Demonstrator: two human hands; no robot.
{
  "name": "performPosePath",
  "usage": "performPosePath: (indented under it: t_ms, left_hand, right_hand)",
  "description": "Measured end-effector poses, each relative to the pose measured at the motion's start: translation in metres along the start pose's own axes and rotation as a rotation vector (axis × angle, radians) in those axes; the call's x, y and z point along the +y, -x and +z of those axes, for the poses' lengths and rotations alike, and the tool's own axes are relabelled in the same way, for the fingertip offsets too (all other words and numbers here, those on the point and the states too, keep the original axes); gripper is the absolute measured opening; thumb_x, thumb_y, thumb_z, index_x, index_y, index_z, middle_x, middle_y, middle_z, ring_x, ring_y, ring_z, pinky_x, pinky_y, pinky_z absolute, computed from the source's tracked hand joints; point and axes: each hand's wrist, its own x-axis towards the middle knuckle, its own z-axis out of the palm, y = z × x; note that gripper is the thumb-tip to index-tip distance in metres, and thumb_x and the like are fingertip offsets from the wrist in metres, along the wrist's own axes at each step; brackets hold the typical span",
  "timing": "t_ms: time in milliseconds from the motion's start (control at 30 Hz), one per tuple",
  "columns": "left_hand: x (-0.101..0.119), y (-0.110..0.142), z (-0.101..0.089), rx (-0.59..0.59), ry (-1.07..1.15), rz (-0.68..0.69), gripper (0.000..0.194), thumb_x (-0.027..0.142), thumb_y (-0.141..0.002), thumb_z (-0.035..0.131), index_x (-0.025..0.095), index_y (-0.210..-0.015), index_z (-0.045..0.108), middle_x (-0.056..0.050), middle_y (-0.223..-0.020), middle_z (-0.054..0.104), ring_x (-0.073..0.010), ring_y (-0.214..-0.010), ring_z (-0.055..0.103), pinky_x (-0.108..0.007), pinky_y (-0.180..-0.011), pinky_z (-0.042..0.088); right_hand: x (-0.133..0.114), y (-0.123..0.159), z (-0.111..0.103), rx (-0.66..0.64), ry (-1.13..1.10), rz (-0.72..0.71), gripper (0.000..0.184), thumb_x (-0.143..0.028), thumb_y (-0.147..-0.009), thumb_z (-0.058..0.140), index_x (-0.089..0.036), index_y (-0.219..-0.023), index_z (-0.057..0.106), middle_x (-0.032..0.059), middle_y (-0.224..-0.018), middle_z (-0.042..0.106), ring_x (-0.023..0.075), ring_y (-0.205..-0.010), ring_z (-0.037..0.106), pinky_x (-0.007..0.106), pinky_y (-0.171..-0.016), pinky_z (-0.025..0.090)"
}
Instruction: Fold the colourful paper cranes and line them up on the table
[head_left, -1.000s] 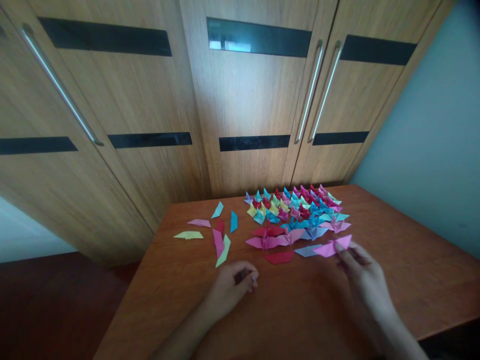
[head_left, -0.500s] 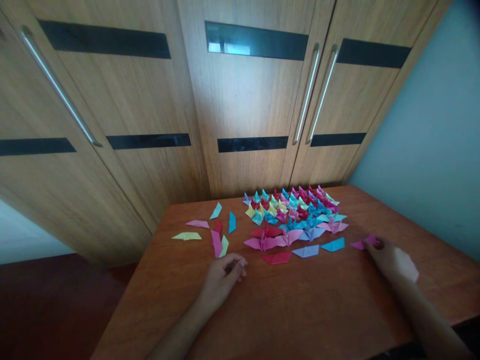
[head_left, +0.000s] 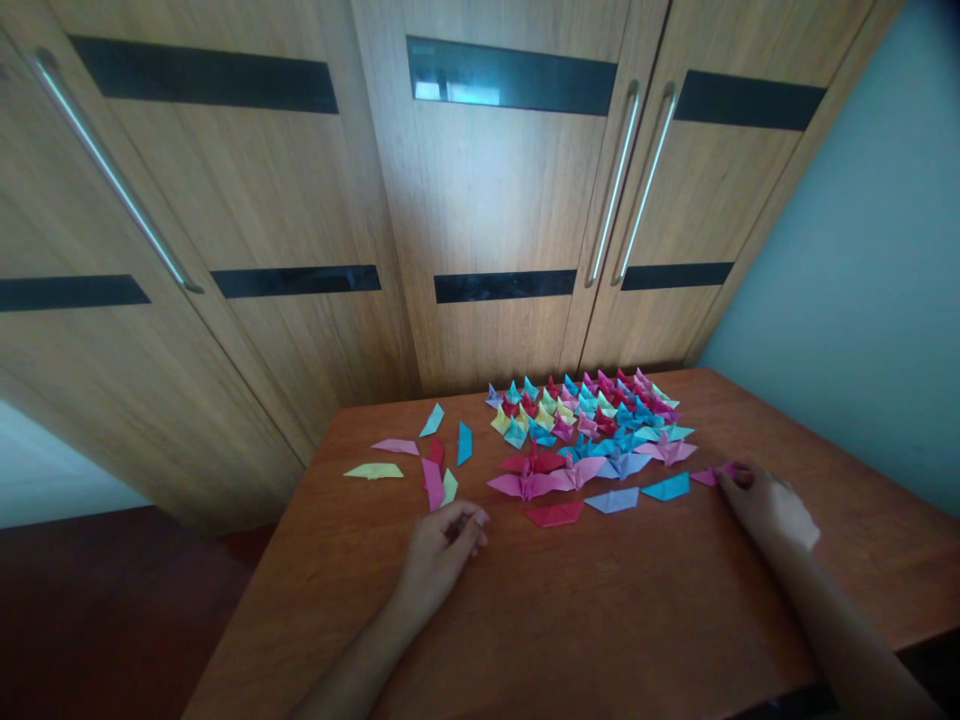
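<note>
Row of four folded papers (head_left: pixel 613 502)

Reddish-brown wooden tabletop (head_left: pixel 600 595) open between bare left hand (head_left: pixel 442 548) and bare right hand (head_left: pixel 770 508); massed multicoloured folded-paper cranes (head_left: pixel 587 425) obstruct beyond.

On my feed the tabletop (head_left: pixel 585 610) reads as smooth wood with a low sheen. I see the folded pieces (head_left: pixel 553 514) and the cranes (head_left: pixel 528 485) as creased matt paper. The cabinet doors (head_left: pixel 480 200) show wood grain, satin-finished — their inset strips (head_left: pixel 504 287) glossy, glass-like. Handles (head_left: pixel 613 185): smooth polished metal. Wall (head_left: pixel 847 260): smooth, matt.
</note>
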Motion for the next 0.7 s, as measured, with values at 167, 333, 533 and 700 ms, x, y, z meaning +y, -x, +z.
performPosePath:
  t_ms: [167,333,533,700]
  left_hand:
    - [0.002,0.0,0.0,-0.001,-0.009,-0.004,0.024,0.037,-0.08,0.052,0.016,-0.073,0.061,-0.001,-0.06,0.061,-0.0127,-0.053,0.055,-0.021,-0.053,0.042]
    - [-0.001,-0.001,-0.002,-0.001,-0.017,-0.001,0.023,0.035,-0.081,0.051,0.016,-0.076,0.061,-0.001,-0.061,0.061,-0.013,-0.054,0.056,-0.021,-0.054,0.042]
    - [-0.003,-0.002,-0.004,0.008,-0.02,0.007,0.022,0.036,-0.082,0.051,0.016,-0.076,0.06,0.0,-0.062,0.062,-0.0127,-0.055,0.055,-0.021,-0.055,0.042]
    - [-0.006,-0.008,-0.011,0.023,-0.03,0.019,0.024,0.037,-0.082,0.051,0.016,-0.078,0.061,-0.001,-0.063,0.062,-0.0134,-0.056,0.056,-0.022,-0.055,0.043]
  right_hand:
    - [0.0,0.001,0.001,0.034,-0.043,-0.02,0.057,-0.061,-0.079,0.039,-0.021,-0.115,0.059,0.02,-0.112,0.059,0.0371,-0.094,0.059,0.042,-0.065,0.044]
    - [0.001,0.003,0.0,0.07,-0.089,-0.011,0.057,-0.061,-0.078,0.04,-0.024,-0.117,0.059,0.0188,-0.112,0.061,0.0355,-0.09,0.06,0.04,-0.061,0.042]
    - [-0.009,0.016,-0.008,0.233,-0.228,-0.079,0.046,-0.051,-0.079,0.044,-0.019,-0.106,0.064,0.0148,-0.093,0.068,0.0325,-0.081,0.062,0.038,-0.062,0.043]
    - [-0.066,0.075,-0.016,0.231,-0.549,-0.343,0.039,-0.048,-0.08,0.046,-0.017,-0.095,0.066,0.0107,-0.089,0.069,0.0243,-0.079,0.063,0.031,-0.07,0.046]
